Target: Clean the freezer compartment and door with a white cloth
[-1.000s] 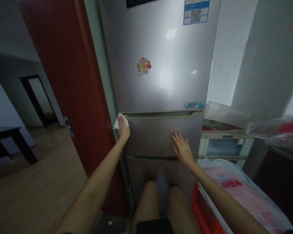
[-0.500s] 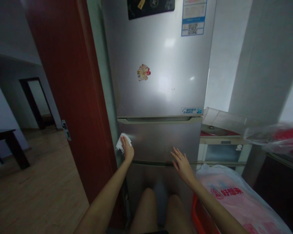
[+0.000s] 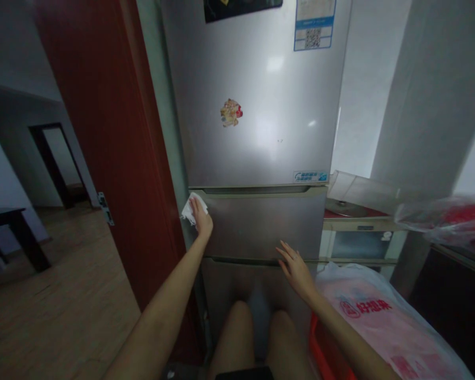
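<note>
My left hand (image 3: pixel 201 215) presses a crumpled white wipe (image 3: pixel 189 209), thin and ragged at its lower edge, against the left edge of the silver refrigerator (image 3: pixel 257 121). The contact is at the top left corner of the middle door (image 3: pixel 245 227), just under the recessed handle strip (image 3: pixel 257 191). In front of that same door, toward its lower right, my right hand (image 3: pixel 296 269) is open with fingers spread and nothing in it. Whether its fingertips touch the surface I cannot tell.
A reddish-brown door (image 3: pixel 114 132) with a metal latch stands close on the left. To the right, a white plastic bag (image 3: pixel 372 322) with red print lies beside a red basket (image 3: pixel 320 348). Behind it is a cabinet (image 3: pixel 360 245). A magnet (image 3: pixel 231 112) sits on the upper door.
My left hand has slid the wipe upward along the door's left edge, from mid-height to the corner below the handle strip. My right hand stays almost where it was.
</note>
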`<state>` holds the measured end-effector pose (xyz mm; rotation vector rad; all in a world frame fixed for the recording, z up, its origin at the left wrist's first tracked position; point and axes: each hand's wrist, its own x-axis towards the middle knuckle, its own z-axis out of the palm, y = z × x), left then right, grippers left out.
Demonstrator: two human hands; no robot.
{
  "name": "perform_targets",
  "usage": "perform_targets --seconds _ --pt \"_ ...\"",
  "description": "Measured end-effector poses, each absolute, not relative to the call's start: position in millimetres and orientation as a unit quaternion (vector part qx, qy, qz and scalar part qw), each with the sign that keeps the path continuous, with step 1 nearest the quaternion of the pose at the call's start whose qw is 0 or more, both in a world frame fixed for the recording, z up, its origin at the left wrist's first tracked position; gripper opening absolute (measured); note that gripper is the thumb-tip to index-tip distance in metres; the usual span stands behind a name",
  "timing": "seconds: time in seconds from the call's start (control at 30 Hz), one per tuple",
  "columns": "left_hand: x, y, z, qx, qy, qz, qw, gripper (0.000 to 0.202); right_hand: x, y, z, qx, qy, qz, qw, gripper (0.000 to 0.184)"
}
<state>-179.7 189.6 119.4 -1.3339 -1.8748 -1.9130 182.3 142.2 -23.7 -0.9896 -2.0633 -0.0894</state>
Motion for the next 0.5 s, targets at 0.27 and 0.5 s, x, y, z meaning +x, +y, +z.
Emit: perform_targets --seconds 0.27,0.5 --pt "-175 149 -4 -0.490 -0.644 -0.584 0.061 0.092 190 139 -41 -0.394 -0.831 -0.045 0.391 0.037" --pt "-173 143 -50 -0.460 -0.660 -0.594 0.031 0.088 182 135 -51 -0.385 -0.835 -0.036 0.391 0.037"
